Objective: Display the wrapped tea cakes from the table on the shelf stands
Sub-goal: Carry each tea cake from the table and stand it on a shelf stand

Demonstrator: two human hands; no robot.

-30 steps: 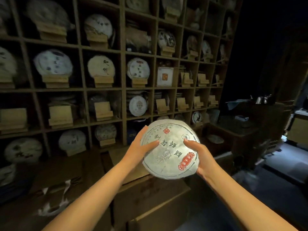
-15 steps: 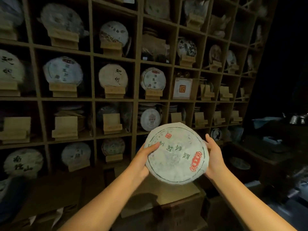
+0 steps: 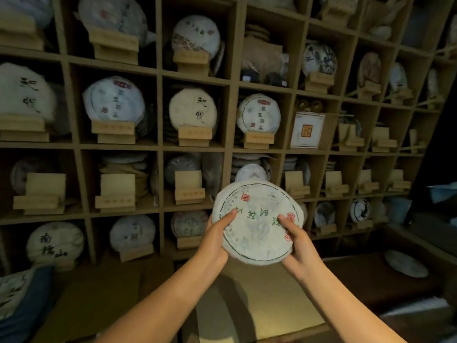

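Both hands hold one round paper-wrapped tea cake (image 3: 257, 222) upright in front of a wooden grid shelf (image 3: 158, 148), its printed face toward the camera. The left hand (image 3: 214, 240) grips the cake's left edge with the thumb pressed on the face, and the right hand (image 3: 298, 246) grips its lower right edge the same way. Behind it, many compartments hold wrapped cakes on wooden stands, while one empty stand (image 3: 189, 188) sits just left of the held cake.
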